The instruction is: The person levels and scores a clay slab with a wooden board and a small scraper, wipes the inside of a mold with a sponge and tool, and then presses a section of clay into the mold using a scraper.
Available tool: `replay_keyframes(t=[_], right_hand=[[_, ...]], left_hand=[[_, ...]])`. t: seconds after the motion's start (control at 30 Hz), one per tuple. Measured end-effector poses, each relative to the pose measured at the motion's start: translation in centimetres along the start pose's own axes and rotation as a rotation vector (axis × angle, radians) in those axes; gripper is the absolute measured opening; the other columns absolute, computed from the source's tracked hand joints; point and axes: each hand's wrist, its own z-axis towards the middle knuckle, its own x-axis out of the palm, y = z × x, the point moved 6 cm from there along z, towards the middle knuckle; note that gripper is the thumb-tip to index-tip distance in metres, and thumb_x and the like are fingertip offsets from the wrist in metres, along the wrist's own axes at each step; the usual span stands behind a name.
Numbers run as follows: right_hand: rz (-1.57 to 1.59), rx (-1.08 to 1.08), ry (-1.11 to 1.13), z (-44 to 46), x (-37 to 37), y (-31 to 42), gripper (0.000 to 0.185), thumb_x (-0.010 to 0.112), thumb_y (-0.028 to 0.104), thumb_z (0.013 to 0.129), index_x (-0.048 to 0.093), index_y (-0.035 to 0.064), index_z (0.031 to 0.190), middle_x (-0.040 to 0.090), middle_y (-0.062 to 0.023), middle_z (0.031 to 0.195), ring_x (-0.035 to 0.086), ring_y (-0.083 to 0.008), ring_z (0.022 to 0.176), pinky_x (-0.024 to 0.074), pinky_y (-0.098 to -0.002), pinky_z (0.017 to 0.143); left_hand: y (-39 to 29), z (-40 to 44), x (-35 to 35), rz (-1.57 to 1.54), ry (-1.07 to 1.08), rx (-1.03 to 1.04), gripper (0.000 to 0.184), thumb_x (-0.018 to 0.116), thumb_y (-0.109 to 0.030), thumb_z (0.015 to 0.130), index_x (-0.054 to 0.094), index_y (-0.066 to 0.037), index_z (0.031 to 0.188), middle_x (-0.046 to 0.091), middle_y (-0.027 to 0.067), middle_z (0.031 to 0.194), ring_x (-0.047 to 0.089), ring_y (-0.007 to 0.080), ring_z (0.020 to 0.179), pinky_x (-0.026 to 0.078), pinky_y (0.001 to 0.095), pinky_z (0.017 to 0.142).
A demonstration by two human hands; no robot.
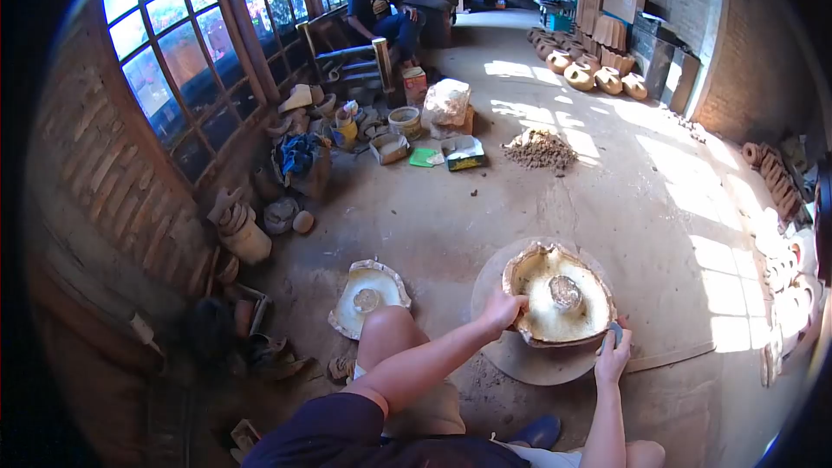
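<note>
A whitish, bowl-shaped plaster mould (542, 289) with a rough brown rim and a round knob (565, 293) in its middle rests on a round board (542, 371). My left hand (503, 312) is closed on the mould's left rim, thumb on the inner side. At the right edge, my right hand (613, 357) pinches a small flat grey piece (613, 335) against or close beside the rim; whether it touches cannot be made out. Left of my knee lies a second similar mould (394, 281), partly hidden by my leg.
A crumbled clay heap (540, 152) lies ahead on the floor. Boxes (463, 152), a bucket (405, 121) and a pale block (447, 102) stand beyond. Round pots (579, 76) line the right wall. A person (381, 9) sits by the windows. Tools and shoes (273, 355) are at left.
</note>
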Motion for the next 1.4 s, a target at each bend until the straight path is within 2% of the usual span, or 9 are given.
replay_keyframes(t=[0.03,0.13,0.23,0.43,0.73,0.83,0.93,1.07,1.4], right_hand=[[0.023,-0.022,-0.022,-0.2,0.0,0.9,0.01,0.057,0.013,0.105,0.056,0.0034,0.103,0.058,-0.0035,0.076,0.052,-0.0099,0.052,0.0432,-0.0295,0.047],[0.024,0.028,0.034,0.1,0.2,-0.5,0.023,0.055,0.013,0.106,0.057,0.0018,0.125,0.063,-0.0048,0.096,0.049,-0.0077,0.053,0.0418,-0.0255,0.046],[0.009,0.083,0.059,0.3,0.2,-1.4,0.026,0.054,0.012,0.105,0.056,0.0018,0.129,0.063,-0.0053,0.098,0.05,-0.0079,0.054,0.0424,-0.0259,0.046],[-0.047,0.001,0.051,0.3,0.1,-0.9,0.028,0.056,0.014,0.105,0.055,-0.0007,0.129,0.065,-0.0082,0.105,0.053,-0.0089,0.056,0.0449,-0.0266,0.05],[-0.065,0.01,0.067,0.3,0.1,0.0,0.026,0.056,0.014,0.105,0.056,-0.0014,0.126,0.067,-0.011,0.113,0.053,-0.0097,0.057,0.0458,-0.0274,0.051],[-0.047,0.034,0.082,0.5,0.1,-0.6,0.025,0.057,0.015,0.105,0.056,0.0002,0.124,0.067,-0.0112,0.111,0.054,-0.0096,0.056,0.0458,-0.0278,0.05],[-0.051,-0.047,0.054,0.7,-0.1,-1.1,0.022,0.057,0.015,0.104,0.057,0.0024,0.123,0.068,-0.0092,0.101,0.053,-0.0094,0.054,0.0453,-0.0281,0.048],[-0.086,-0.031,0.049,0.8,-0.1,-1.8,0.02,0.057,0.015,0.105,0.058,0.004,0.121,0.065,-0.0055,0.086,0.053,-0.0092,0.053,0.0444,-0.0281,0.046],[-0.109,-0.115,0.043,0.8,-0.3,-1.2,0.02,0.058,0.017,0.105,0.058,0.0034,0.12,0.06,-0.0023,0.075,0.053,-0.0087,0.052,0.0444,-0.0279,0.048]], left_hand=[[0.6,0.2,0.0,0.011,-0.009,0.001,0.013,0.069,-0.009,0.075,0.067,0.004,0.074,0.066,0.0116,0.069,0.065,0.0228,0.053,0.053,0.038,0.045],[1.1,0.5,0.1,-0.019,-0.006,0.024,0.013,0.07,-0.01,0.074,0.068,0.003,0.072,0.067,0.0105,0.068,0.064,0.0204,0.055,0.052,0.0362,0.049],[1.2,0.8,-0.1,0.015,-0.006,0.037,0.013,0.071,-0.01,0.073,0.068,0.003,0.073,0.067,0.0099,0.068,0.064,0.0195,0.057,0.051,0.0356,0.05],[0.4,-0.1,0.0,-0.003,-0.006,0.018,0.012,0.07,-0.007,0.074,0.068,0.005,0.073,0.066,0.0101,0.067,0.064,0.0189,0.056,0.051,0.0349,0.048],[0.6,-0.1,0.0,-0.054,0.024,0.02,0.013,0.07,-0.006,0.075,0.068,0.006,0.079,0.067,0.0112,0.068,0.064,0.0194,0.055,0.052,0.035,0.045],[0.8,-0.1,0.1,-0.069,0.043,0.006,0.015,0.07,-0.005,0.074,0.068,0.007,0.083,0.067,0.0114,0.069,0.064,0.0198,0.055,0.053,0.0355,0.045],[-0.2,-0.9,0.1,-0.083,0.041,0.019,0.019,0.069,-0.004,0.074,0.067,0.008,0.089,0.066,0.0111,0.07,0.064,0.0202,0.054,0.054,0.036,0.046],[-1.2,-2.0,0.4,-0.139,0.026,0.023,0.024,0.068,-0.004,0.075,0.065,0.008,0.095,0.065,0.0104,0.071,0.064,0.0202,0.054,0.055,0.0363,0.046],[0.4,-0.5,0.1,-0.07,0.016,0.006,0.017,0.071,-0.006,0.075,0.066,0.005,0.086,0.065,0.0096,0.07,0.062,0.0196,0.055,0.052,0.0359,0.046]])
